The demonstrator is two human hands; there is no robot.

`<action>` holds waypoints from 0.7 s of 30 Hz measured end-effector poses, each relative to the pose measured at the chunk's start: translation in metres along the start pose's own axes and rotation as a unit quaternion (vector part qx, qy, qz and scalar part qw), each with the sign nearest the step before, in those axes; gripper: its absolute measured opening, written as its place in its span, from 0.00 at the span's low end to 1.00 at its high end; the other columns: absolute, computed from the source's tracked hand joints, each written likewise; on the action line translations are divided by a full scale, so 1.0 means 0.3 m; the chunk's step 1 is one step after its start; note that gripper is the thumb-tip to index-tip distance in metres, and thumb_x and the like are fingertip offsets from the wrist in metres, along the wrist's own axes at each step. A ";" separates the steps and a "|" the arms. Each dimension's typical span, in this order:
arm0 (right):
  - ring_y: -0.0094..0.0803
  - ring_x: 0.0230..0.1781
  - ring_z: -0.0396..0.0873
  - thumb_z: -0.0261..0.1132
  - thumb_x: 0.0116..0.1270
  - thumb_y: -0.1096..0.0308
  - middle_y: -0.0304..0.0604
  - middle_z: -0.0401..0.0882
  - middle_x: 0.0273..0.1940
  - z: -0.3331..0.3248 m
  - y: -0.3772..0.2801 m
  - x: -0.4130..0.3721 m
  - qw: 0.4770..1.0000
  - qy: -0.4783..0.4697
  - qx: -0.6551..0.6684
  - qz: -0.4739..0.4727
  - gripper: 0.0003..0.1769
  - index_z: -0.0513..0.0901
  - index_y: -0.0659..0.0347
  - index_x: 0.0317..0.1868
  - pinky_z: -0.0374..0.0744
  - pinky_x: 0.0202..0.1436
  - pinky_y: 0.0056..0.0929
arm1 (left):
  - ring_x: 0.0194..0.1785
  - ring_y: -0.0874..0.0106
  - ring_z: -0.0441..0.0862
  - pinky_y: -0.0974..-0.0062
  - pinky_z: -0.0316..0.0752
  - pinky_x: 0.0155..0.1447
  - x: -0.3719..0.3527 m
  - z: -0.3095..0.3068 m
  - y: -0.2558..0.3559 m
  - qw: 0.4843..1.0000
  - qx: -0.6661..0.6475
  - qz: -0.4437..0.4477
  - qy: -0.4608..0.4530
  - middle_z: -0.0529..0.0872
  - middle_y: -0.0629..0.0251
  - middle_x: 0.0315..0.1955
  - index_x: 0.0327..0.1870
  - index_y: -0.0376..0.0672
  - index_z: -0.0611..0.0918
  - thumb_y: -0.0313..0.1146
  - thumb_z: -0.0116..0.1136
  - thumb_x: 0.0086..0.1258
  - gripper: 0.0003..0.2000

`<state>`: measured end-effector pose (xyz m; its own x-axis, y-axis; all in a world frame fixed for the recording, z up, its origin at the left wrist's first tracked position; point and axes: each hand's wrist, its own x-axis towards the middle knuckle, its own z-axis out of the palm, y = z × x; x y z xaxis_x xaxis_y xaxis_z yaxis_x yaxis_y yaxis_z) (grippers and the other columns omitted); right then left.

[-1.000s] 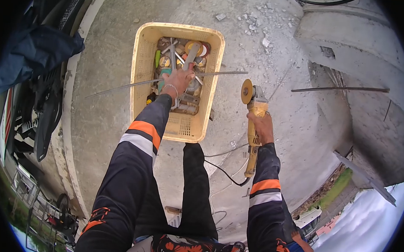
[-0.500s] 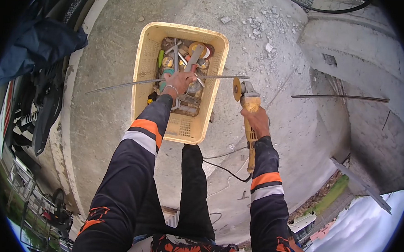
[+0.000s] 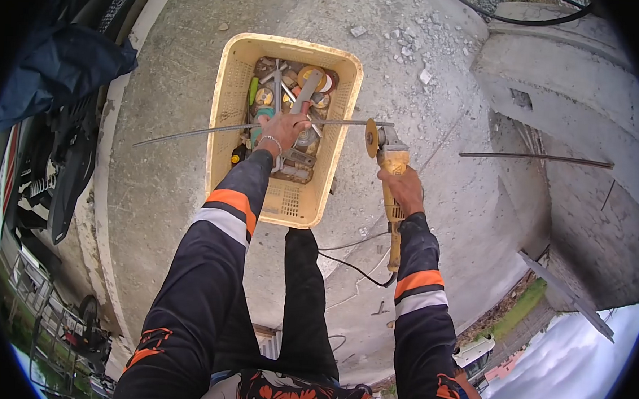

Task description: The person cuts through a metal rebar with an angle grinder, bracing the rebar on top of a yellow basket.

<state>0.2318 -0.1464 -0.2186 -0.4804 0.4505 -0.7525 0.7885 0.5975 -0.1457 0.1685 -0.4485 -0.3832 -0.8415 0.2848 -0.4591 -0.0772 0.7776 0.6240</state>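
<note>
My left hand [image 3: 282, 131] is closed around a thin steel rod [image 3: 193, 133] over a yellow plastic crate [image 3: 228, 72]. The rod lies across the crate, with both ends reaching past its sides. In my right hand [image 3: 404, 189] is a yellow angle grinder [image 3: 395, 160], held upright by its body. Its cutting disc [image 3: 371, 138] stands at the rod's right part, overlapping it in this view. Inside the crate, beneath my left hand, are loose cutting discs [image 3: 265, 97], a flat metal blade [image 3: 309, 88], a green tool [image 3: 254, 90] and other hand tools.
A black power cord [image 3: 356, 266] runs from the grinder along the concrete floor [image 3: 169, 177]. Broken rubble [image 3: 414, 45] is scattered beyond the crate. Another metal bar [image 3: 537, 157] lies to the right, near a concrete block [image 3: 558, 57]. A motorcycle [image 3: 69, 157] stands at the left.
The grinder in my right hand has shifted slightly left, bringing its disc over the rod. My left hand keeps its hold at nearly the same spot.
</note>
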 end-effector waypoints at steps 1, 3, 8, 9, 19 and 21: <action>0.51 0.49 0.90 0.77 0.52 0.49 0.58 0.91 0.47 -0.003 -0.008 -0.002 1.000 0.000 0.001 0.004 0.33 0.88 0.68 0.51 0.85 0.54 0.43 | 0.45 0.62 0.86 0.55 0.54 0.53 0.001 0.002 -0.004 1.000 -0.001 0.002 0.002 0.94 0.67 0.40 0.49 0.65 0.92 0.58 0.57 0.79 0.15; 0.51 0.49 0.90 0.77 0.52 0.49 0.58 0.91 0.47 -0.009 -0.022 -0.009 1.000 -0.002 0.003 0.011 0.33 0.88 0.68 0.51 0.85 0.54 0.43 | 0.46 0.62 0.86 0.55 0.54 0.53 0.001 0.008 -0.010 1.000 -0.004 0.007 0.006 0.94 0.67 0.40 0.49 0.66 0.92 0.58 0.58 0.79 0.15; 0.52 0.49 0.90 0.77 0.52 0.49 0.58 0.91 0.46 -0.002 -0.021 0.013 1.000 0.006 -0.008 0.008 0.33 0.88 0.68 0.50 0.85 0.54 0.43 | 0.46 0.61 0.86 0.54 0.55 0.53 -0.003 0.010 -0.008 1.000 -0.005 0.014 0.020 0.94 0.67 0.40 0.48 0.65 0.93 0.58 0.58 0.79 0.15; 0.52 0.49 0.90 0.77 0.52 0.49 0.58 0.91 0.46 0.000 -0.015 0.021 1.000 0.005 -0.009 0.005 0.33 0.88 0.68 0.50 0.85 0.54 0.43 | 0.46 0.61 0.86 0.53 0.55 0.53 -0.005 0.005 -0.005 1.000 -0.008 0.015 0.022 0.94 0.67 0.40 0.48 0.65 0.93 0.57 0.58 0.79 0.15; 0.50 0.47 0.90 0.77 0.52 0.48 0.58 0.90 0.46 0.005 -0.003 0.051 1.000 0.013 -0.020 0.006 0.35 0.87 0.70 0.51 0.84 0.53 0.42 | 0.55 0.59 0.84 0.43 0.57 0.57 -0.006 -0.010 0.013 1.000 -0.016 -0.015 -0.012 0.93 0.69 0.44 0.49 0.61 0.92 0.57 0.58 0.80 0.16; 0.42 0.40 0.88 0.76 0.54 0.49 0.49 0.90 0.42 0.011 0.001 0.049 0.999 0.023 -0.023 0.005 0.30 0.88 0.66 0.49 0.83 0.47 0.39 | 0.55 0.58 0.84 0.42 0.58 0.56 -0.011 0.013 -0.001 1.000 -0.013 0.004 0.023 0.93 0.68 0.44 0.49 0.61 0.92 0.57 0.58 0.80 0.16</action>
<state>0.2262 -0.1420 -0.2318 -0.4914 0.4857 -0.7229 0.7753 0.6222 -0.1089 0.1732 -0.4474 -0.3842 -0.8662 0.2640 -0.4243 -0.0842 0.7598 0.6447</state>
